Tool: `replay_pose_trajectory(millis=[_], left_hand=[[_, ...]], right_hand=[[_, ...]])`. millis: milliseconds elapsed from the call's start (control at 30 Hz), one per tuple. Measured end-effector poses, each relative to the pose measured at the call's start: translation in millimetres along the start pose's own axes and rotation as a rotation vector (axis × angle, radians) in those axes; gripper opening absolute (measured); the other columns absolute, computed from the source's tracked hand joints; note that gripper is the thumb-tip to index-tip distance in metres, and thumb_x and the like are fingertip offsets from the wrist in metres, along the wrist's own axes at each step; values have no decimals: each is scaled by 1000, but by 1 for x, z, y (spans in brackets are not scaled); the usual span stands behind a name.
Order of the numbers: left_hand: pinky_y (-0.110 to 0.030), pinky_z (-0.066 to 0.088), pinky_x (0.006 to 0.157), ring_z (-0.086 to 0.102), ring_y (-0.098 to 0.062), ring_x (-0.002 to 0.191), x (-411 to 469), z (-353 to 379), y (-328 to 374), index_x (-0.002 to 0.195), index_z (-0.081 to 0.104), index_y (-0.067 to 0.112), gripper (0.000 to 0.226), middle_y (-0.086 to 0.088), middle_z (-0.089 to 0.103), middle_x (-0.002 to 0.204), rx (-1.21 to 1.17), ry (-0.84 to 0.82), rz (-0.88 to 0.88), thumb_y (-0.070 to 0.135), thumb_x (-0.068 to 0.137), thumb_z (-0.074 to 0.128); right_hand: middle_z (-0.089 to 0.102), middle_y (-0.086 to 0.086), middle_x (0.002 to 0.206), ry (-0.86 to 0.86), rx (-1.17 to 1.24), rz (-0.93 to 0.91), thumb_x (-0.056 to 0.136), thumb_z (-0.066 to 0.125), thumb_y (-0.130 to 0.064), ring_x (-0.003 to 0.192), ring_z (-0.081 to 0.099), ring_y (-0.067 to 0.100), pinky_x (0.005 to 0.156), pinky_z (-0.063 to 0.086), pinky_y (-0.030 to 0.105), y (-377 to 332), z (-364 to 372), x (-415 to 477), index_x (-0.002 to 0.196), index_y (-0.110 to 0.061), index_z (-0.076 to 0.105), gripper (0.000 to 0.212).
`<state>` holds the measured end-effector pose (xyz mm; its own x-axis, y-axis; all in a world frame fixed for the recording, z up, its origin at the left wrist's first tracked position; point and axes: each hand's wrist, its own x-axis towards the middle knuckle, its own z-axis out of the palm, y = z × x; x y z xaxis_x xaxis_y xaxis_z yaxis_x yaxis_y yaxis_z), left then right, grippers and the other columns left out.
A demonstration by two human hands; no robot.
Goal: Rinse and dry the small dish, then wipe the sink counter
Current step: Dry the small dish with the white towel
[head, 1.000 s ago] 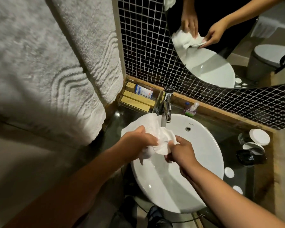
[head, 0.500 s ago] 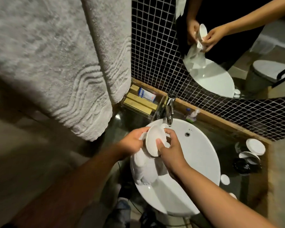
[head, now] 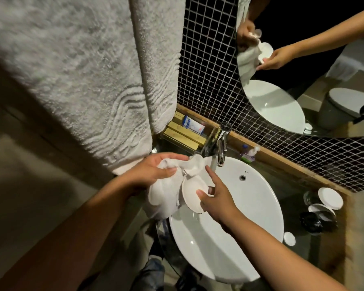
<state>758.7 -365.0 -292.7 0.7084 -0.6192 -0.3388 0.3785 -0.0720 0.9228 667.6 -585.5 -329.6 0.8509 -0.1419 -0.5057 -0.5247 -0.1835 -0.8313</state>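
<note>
The left hand (head: pixel 153 172) grips a crumpled white cloth (head: pixel 168 190), fingers curled over its upper fold and thumb pinching it from below; the cloth hangs down over the nine o'clock rim of the white basin (head: pixel 250 208). The right hand (head: pixel 216 196) holds the small dish (head: pixel 192 195), a shallow white round one, tilted on edge with its hollow facing the camera. The thumb presses on the dish's inner face near its three o'clock edge, the index finger stretches up toward twelve o'clock, and the other fingers are hidden behind the dish. The cloth touches the dish along its ten o'clock edge. Both sit above the basin's ten o'clock side, just below the chrome tap (head: pixel 221 148), from whose spout a thin stream of water (head: pixel 212 164) falls close to the raised index finger.

On the dark worktop (head: pixel 298 185), at about three o'clock from the basin, stand a round white lid (head: pixel 330 198), a white cup (head: pixel 322 210) and a black object (head: pixel 312 222) that is too dark to identify. A small white disc (head: pixel 289 238) lies near the basin's four o'clock rim. Behind the tap, at eleven o'clock, a tray holds yellow boxes (head: pixel 185 133) and a small white tube (head: pixel 192 124). A thick grey towel (head: pixel 82 76) hangs over the upper left. The mirror (head: pixel 303 59) at one o'clock reflects both hands, the cloth and the dish.
</note>
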Motion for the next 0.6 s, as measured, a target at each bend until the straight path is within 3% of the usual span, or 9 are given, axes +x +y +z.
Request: replay_pose_trajectory(millis=[133,233,300,367,433,500,567,600], left_hand=[[-10,41,97,59,-1,116,6,-12,6,120,71,26,39,13,67,125,466,299,147,-1,96,58],[-2,24,101,54,-16,123,14,-19,-10,126,68,21,45,1,63,132,872,436,253,-5,90,60],[-21,23,115,44,-22,133,23,-20,-28,138,56,30,55,2,51,147,969,402,216,9,89,68],[-42,18,120,24,-18,143,31,-20,-53,150,30,47,80,14,19,164,1005,303,58,34,84,75],[-44,15,119,15,-18,144,36,-20,-80,152,14,53,91,20,-3,165,1068,239,-69,51,82,73],[-40,17,119,23,-28,147,36,-22,-107,154,26,44,82,8,7,167,1231,289,-73,49,85,70],[-44,31,114,46,-38,136,37,-24,-131,145,50,28,70,-9,33,160,1381,341,-17,34,82,79],[-47,34,113,48,-41,134,38,-26,-142,143,53,25,65,-14,32,159,1412,323,-33,28,83,78]], right_hand=[[53,3,127,64,-52,77,93,65,-17,98,52,25,72,49,33,12,-5,6,133,-50,53,53],[53,3,133,67,-65,84,94,62,-15,107,54,24,69,54,32,19,-7,6,126,-47,59,45],[53,4,134,48,-30,95,95,61,-10,112,54,28,61,60,31,23,-5,6,126,-39,60,43],[53,7,134,28,9,116,96,60,-7,112,56,33,58,63,36,28,-3,5,128,-30,61,39],[55,9,131,16,28,135,97,58,-7,111,58,34,58,63,36,31,-1,5,125,-28,61,35],[58,12,128,13,54,146,97,58,-8,110,60,33,59,62,35,33,1,5,125,-27,61,35],[60,12,127,23,65,156,97,58,-9,110,61,33,60,62,36,35,1,7,128,-24,61,35],[60,11,126,31,65,158,97,58,-9,110,61,33,60,62,35,36,1,8,128,-24,61,35]])
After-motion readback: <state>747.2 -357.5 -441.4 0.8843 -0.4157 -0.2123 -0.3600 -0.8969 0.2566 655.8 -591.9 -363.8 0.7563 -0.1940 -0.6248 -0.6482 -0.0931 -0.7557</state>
